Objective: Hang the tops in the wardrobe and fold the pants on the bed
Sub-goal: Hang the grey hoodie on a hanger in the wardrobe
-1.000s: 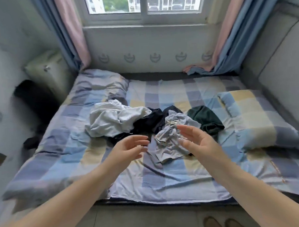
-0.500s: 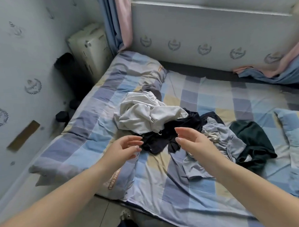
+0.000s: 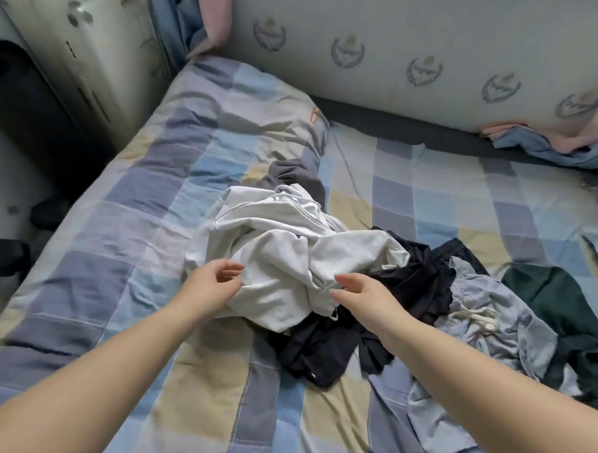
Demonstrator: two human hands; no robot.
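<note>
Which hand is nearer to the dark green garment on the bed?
Right. The right hand is at the white garment's right edge, on the side toward the dark green garment. The left hand is at the white garment's left edge, farther away.

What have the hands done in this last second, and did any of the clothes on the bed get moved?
Both hands went forward and to the person's left, from above the pale blue garment to the white garment. The left hand now touches its near left edge; the right hand reaches its near right fold, though a firm hold cannot be told. The white, black, pale blue and dark green garments lie heaped as before.
</note>
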